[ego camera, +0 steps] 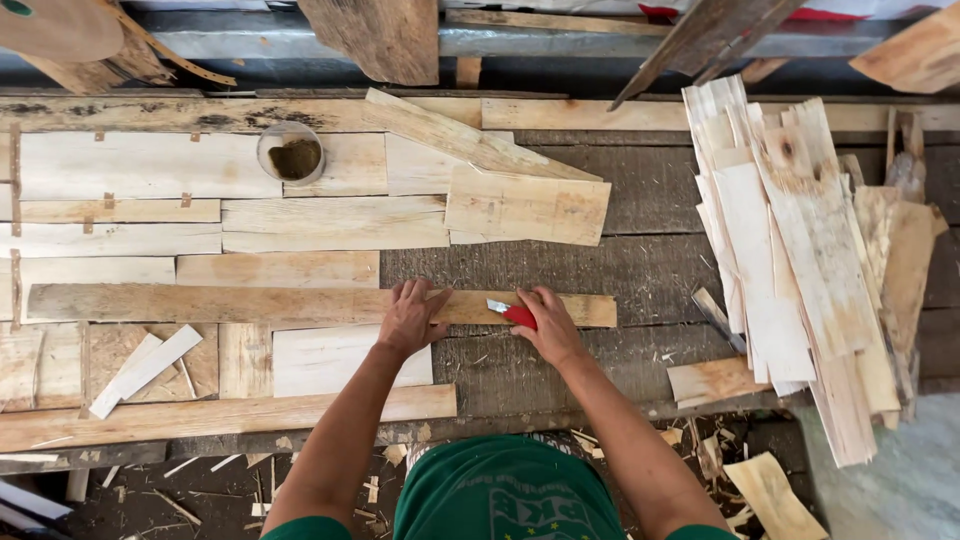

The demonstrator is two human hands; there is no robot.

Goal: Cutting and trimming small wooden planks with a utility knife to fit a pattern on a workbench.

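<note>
A long narrow wooden strip lies across the workbench from left to centre right. My left hand presses flat on it with fingers spread. My right hand grips a red-handled utility knife, its short blade pointing left and resting against the strip between my hands. Thin pale veneer sheets lie side by side under and behind the strip.
A round tin of brownish paste stands at the back. A tall stack of thin wood slats fills the right side. Loose boards lie at back centre. Offcuts and shavings litter the floor below the bench edge.
</note>
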